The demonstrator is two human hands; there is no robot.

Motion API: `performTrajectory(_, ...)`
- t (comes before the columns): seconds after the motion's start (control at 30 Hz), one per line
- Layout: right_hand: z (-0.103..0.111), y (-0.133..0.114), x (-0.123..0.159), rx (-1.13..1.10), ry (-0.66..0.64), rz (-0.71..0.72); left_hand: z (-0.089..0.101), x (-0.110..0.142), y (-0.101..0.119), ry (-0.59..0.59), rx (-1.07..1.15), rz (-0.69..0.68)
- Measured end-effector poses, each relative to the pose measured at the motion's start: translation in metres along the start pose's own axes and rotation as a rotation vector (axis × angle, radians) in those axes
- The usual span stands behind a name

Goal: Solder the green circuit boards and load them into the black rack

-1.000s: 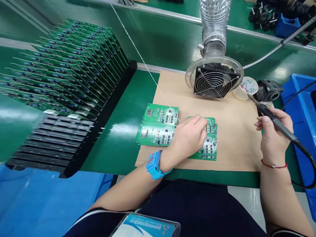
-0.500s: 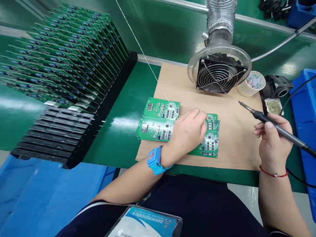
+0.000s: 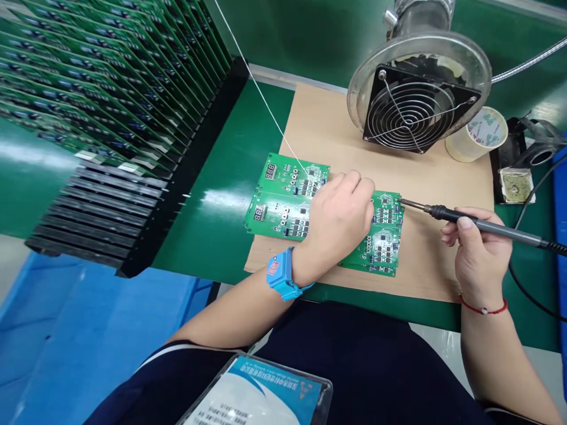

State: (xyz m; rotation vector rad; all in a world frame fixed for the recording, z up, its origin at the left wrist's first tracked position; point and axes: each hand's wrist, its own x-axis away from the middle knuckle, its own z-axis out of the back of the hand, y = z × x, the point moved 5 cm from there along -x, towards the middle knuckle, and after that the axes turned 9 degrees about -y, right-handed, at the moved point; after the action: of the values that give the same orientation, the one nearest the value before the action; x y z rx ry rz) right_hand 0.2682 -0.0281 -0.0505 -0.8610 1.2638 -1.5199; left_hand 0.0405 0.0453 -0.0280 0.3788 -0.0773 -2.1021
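Note:
My left hand (image 3: pixel 339 221) lies with fingers curled on a green circuit board (image 3: pixel 383 242) on the brown mat (image 3: pixel 425 177); a thin solder wire (image 3: pixel 266 100) runs down to it, and it appears pinched in the fingers. My right hand (image 3: pixel 481 260) grips a black soldering iron (image 3: pixel 482 223), its tip touching the board's upper right edge. A second green board panel (image 3: pixel 283 198) lies just left of my left hand. A blue wrist strap (image 3: pixel 279 274) is on my left wrist.
A black rack (image 3: pixel 133 195) holds several upright green boards at the left. A fume extractor fan (image 3: pixel 416 106) stands at the mat's far side, with a tape roll (image 3: pixel 478 133) and an iron stand with sponge (image 3: pixel 516 183) to its right. A blue bin (image 3: pixel 560 195) is at the right edge.
My right hand has swung the soldering iron down from beside the tape roll to the right board's upper edge. My left hand stayed on the board. The camera moved closer.

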Motion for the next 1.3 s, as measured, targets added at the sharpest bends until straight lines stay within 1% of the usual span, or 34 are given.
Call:
performTrajectory(0.17,-0.001,0.001,0.002,0.013,-0.016,-0.012,-0.006,-0.001,0.001,-0.053,0.032,-0.014)
performTrajectory(0.4,-0.001,-0.001,0.001,-0.026,0.027,-0.013,-0.011,0.0,0.01,-0.13,0.064,-0.072)
performTrajectory(0.57,-0.002,-0.002,0.002,-0.034,0.032,-0.022,-0.015,0.0,0.013,-0.178,0.1,-0.102)
performTrajectory(0.7,-0.002,-0.002,0.002,-0.034,0.029,-0.023,-0.013,0.0,0.012,-0.17,0.107,-0.113)
performTrajectory(0.9,-0.002,-0.002,0.002,-0.042,0.033,-0.011,-0.011,0.0,0.008,-0.165,0.105,-0.079)
performTrajectory(1.03,-0.003,-0.004,0.003,-0.036,0.051,-0.016,-0.009,0.0,0.009,-0.118,0.047,-0.094)
performTrajectory(1.17,-0.002,-0.006,0.003,-0.069,0.089,0.026,-0.008,0.0,0.009,-0.083,0.003,-0.089)
performTrajectory(1.3,-0.002,-0.005,0.003,-0.08,0.054,0.031,-0.009,0.0,0.01,-0.088,-0.012,-0.097)
